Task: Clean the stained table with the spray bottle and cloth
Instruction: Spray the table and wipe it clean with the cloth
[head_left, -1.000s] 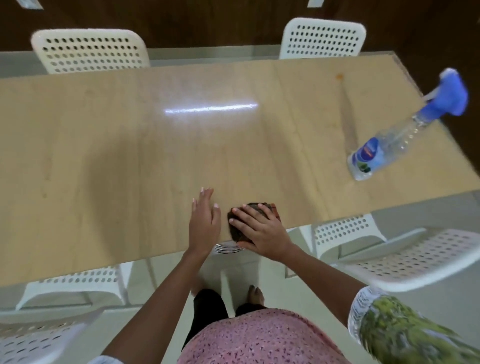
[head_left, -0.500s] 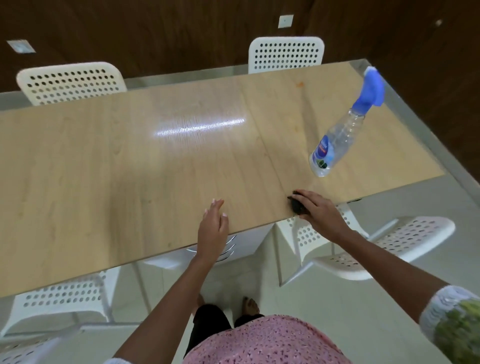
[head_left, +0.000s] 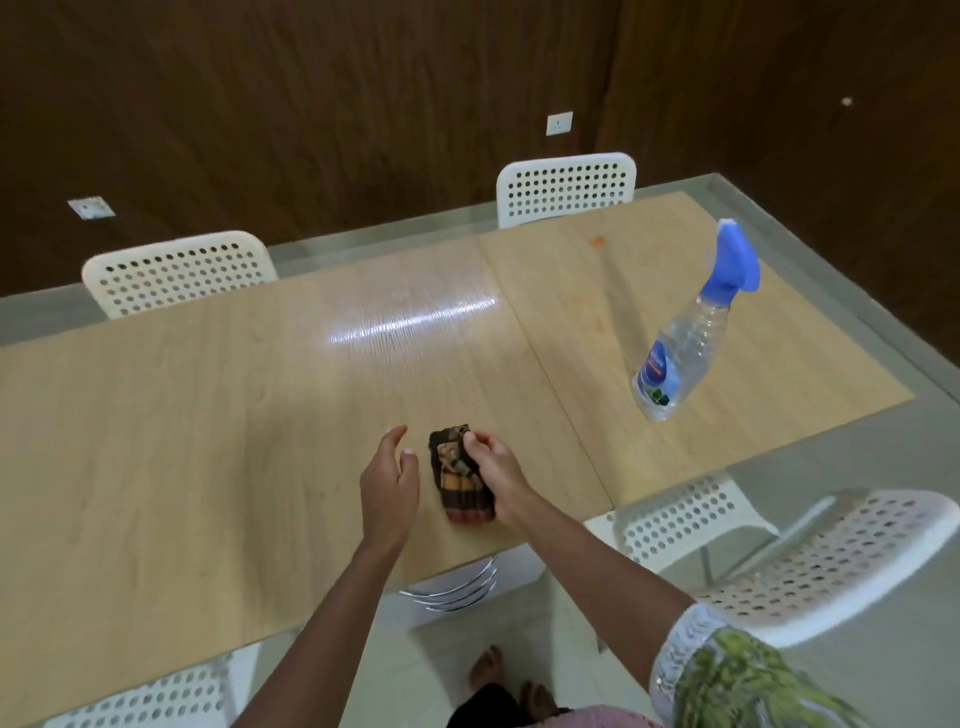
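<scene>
While I watch from the head camera, the right hand (head_left: 491, 475) grips the cloth (head_left: 460, 480), a dark bundle with orange and brown checks, and its fingers curl round the cloth's right side with the fingertips at the upper end. That cloth sits near the front edge of the table (head_left: 208, 415), roughly at six o'clock from the bright streak of reflected light on the wood. Just beside it at nine o'clock, the left hand (head_left: 390, 486) hangs with loosely bent fingers and holds nothing (thumb and fingers spread apart, palm turned toward the cloth); I cannot tell whether it touches the tabletop.

At about two o'clock from the cloth, well apart from both hands, the spray bottle (head_left: 691, 338) stands on the right part of the table, clear-bodied with a blue label and a blue trigger head; it looks tilted in this wide-angle view. Beyond it, at about eleven o'clock from the bottle, a small orange stain (head_left: 597, 240) marks the wood near the far edge.

White perforated chairs ring the table: one at the far left (head_left: 176, 273), one at the far side right of centre (head_left: 566, 189), and one at the near right (head_left: 810, 561) by my right forearm. A dark wood-panelled wall (head_left: 311, 104) runs behind, with a pale socket plate (head_left: 559, 123) on it.
</scene>
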